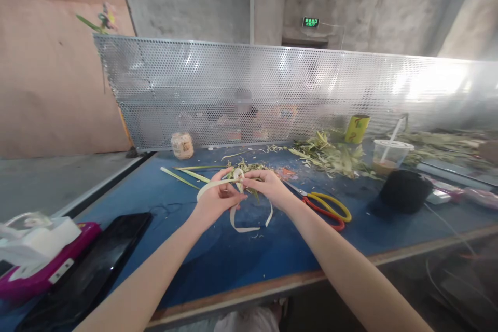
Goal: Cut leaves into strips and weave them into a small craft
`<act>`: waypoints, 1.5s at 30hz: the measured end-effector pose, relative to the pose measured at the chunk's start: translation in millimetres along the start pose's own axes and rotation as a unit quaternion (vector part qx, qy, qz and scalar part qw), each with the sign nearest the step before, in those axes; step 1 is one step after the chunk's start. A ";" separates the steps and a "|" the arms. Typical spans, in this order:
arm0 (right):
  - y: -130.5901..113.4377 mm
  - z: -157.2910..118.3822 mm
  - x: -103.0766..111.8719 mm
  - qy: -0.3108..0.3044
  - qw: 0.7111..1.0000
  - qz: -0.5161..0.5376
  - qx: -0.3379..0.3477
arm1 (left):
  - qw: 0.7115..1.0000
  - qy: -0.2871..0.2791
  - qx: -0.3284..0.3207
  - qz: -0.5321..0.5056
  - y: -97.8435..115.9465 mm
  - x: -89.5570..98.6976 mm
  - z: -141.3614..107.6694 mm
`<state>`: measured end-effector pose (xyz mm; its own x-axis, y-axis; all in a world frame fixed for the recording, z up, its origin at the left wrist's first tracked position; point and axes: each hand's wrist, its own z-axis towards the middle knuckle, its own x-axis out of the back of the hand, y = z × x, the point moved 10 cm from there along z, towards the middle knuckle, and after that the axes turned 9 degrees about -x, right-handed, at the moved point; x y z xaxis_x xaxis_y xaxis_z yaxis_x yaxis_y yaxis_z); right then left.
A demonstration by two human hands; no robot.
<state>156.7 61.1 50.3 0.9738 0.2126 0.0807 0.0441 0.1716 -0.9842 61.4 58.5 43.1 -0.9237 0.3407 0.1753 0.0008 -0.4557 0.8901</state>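
Observation:
A long pale leaf strip [244,229] is looped between my two hands, its ends curling down over the blue table. My left hand [218,198] is closed on the strip, fingertips pinched together, with part of the strip running over its back. Close beside it, my right hand [267,187] pinches the same strip near a small loop. Behind the hands lies a pile of green and pale scraps [252,167]. Scissors [324,207] with yellow and red handles rest just right of my right hand.
Leaf stalks [181,178] lie left of the scraps; a jar [182,145] stands behind them. A leaf heap [330,155], yellow-green can [357,129], drink cup [391,154] and black object [405,191] are right. A black tablet [93,264] lies left. A perforated metal screen [218,78] backs the table.

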 end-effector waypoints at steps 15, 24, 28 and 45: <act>0.7 1.9 11.8 0.074 0.994 -0.071 0.022 | 0.991 0.130 -0.032 -0.014 5.0 32.5 3.4; -10.5 -3.4 18.3 0.115 0.990 -0.080 0.035 | 0.986 0.142 -0.014 -0.086 -4.4 30.8 3.5; -24.1 -6.7 17.4 0.128 0.975 -0.146 0.108 | 0.991 0.102 0.019 -0.082 -14.7 18.1 3.0; -6.8 0.3 -1.9 0.012 0.998 -0.004 0.053 | 0.992 0.078 0.012 -0.101 0.5 6.2 -0.7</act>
<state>154.5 59.9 56.9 0.9787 0.1879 0.0827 0.0284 0.2749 -0.9611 55.4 59.8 44.3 -0.9539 0.2914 -0.0724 -0.1826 -0.3716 0.9103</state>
